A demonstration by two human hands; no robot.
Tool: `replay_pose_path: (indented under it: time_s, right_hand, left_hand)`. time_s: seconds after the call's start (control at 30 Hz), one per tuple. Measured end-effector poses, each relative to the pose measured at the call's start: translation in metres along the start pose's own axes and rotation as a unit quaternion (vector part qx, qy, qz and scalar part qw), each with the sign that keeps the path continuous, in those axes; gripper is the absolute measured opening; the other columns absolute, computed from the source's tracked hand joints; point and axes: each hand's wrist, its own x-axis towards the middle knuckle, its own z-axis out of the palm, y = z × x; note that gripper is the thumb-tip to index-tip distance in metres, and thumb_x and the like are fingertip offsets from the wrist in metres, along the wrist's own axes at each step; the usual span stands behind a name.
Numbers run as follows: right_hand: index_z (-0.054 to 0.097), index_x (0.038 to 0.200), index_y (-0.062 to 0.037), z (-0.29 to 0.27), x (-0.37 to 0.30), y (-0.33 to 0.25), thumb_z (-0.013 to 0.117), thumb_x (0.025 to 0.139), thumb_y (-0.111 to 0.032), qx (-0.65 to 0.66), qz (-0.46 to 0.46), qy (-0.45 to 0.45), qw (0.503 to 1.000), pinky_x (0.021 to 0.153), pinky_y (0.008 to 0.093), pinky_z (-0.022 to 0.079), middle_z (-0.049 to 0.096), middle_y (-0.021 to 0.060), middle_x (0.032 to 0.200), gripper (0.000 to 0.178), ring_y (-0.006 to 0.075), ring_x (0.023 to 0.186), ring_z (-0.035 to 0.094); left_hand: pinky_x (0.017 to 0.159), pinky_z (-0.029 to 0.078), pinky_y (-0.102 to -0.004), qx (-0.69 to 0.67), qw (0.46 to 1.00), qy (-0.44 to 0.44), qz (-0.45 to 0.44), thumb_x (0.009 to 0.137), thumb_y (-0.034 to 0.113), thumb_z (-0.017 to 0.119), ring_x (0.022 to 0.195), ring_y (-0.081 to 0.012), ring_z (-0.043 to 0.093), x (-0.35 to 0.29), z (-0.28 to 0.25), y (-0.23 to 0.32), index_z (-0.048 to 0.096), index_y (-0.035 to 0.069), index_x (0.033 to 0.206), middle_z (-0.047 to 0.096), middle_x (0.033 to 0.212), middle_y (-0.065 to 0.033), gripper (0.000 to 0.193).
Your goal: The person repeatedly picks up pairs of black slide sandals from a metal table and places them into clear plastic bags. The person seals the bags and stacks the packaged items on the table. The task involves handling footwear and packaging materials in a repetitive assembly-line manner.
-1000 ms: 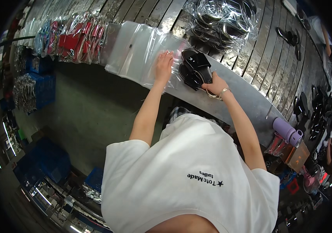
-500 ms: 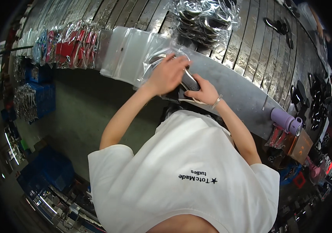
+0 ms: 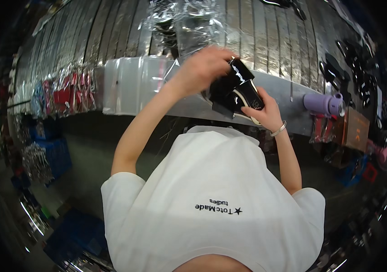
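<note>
My right hand (image 3: 266,111) is closed round the heel end of a pair of black sandals (image 3: 236,86), thumb on an insole. The sandals have wide glossy straps and pale-edged soles, and are held tilted above the table edge. My left hand (image 3: 205,68) is at their far left side, close to the straps. Its fingers are smeared by motion, so I cannot tell whether it grips them. Just left of it, flat clear plastic bags (image 3: 132,86) lie in a stack on the metal ledge (image 3: 284,93).
Bagged dark footwear (image 3: 193,27) is heaped on the slatted surface (image 3: 252,41) ahead. Red bagged items (image 3: 69,93) lie at the left. A purple bottle (image 3: 322,104) lies on the right, near a cardboard box (image 3: 355,129). Loose black sandals (image 3: 334,70) lie beyond it.
My view has shifted to the right. The sandals have been raised and turned, so the straps and an insole now show. My left hand has moved off the clear plastic to the straps' side.
</note>
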Motion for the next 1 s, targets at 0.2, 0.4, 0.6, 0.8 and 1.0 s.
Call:
replay_pose_path:
  time_s: [0.2,0.4,0.6,0.8,1.0]
  right_hand:
    - [0.056,0.101,-0.0036,-0.010,-0.064,0.042,0.076,0.066,-0.026,0.168,0.136,0.185,0.959,0.066,0.0333,0.047,0.064,0.0133,0.082,0.045,0.0285,0.072,0.062]
    - [0.057,0.102,0.0035,-0.004,-0.078,0.085,0.079,0.068,-0.021,0.145,0.152,0.409,0.888,0.072,0.0351,0.048,0.064,0.0157,0.082,0.048,0.0250,0.073,0.061]
    - [0.058,0.098,0.0025,-0.019,-0.060,0.058,0.076,0.073,-0.014,0.268,0.082,0.443,0.852,0.066,0.0247,0.047,0.065,0.0054,0.083,0.035,0.0078,0.072,0.057]
    - [0.059,0.093,-0.0016,-0.048,0.005,0.043,0.074,0.076,-0.011,0.381,0.067,0.405,0.829,0.057,0.0212,0.045,0.064,0.0013,0.080,0.025,0.0049,0.065,0.056]
    - [0.059,0.091,-0.0001,-0.057,0.040,0.054,0.074,0.077,-0.013,0.430,0.120,0.261,0.856,0.054,0.0198,0.044,0.064,0.0022,0.079,0.025,0.0054,0.063,0.057]
  left_hand:
    - [0.095,0.042,-0.0434,-0.066,0.989,-0.070,0.109,0.072,0.006,0.063,0.117,-0.0377,0.048,0.064,0.086,0.010,0.059,0.008,0.084,0.052,0.125,-0.0147,0.014]
    - [0.105,0.035,-0.0430,-0.109,0.930,-0.258,0.238,0.071,0.005,0.061,0.123,-0.0289,0.044,0.050,0.135,0.067,0.056,0.007,0.092,0.052,0.127,-0.0079,0.022]
    - [0.098,0.041,-0.0398,-0.225,0.925,0.080,-0.296,0.079,0.004,0.053,0.113,-0.0259,0.054,0.066,0.148,0.041,0.057,-0.001,0.109,0.058,0.117,-0.0155,0.031]
    - [0.089,0.047,-0.0378,-0.128,0.900,-0.369,-0.191,0.080,0.006,0.051,0.103,-0.0277,0.060,0.016,0.146,0.045,0.053,0.000,0.121,0.060,0.114,-0.0172,0.041]
    - [0.087,0.049,-0.0413,-0.604,0.688,-0.024,-0.400,0.090,0.021,0.054,0.100,-0.0293,0.062,0.062,0.123,-0.051,0.048,-0.012,0.116,0.061,0.111,-0.0190,0.042]
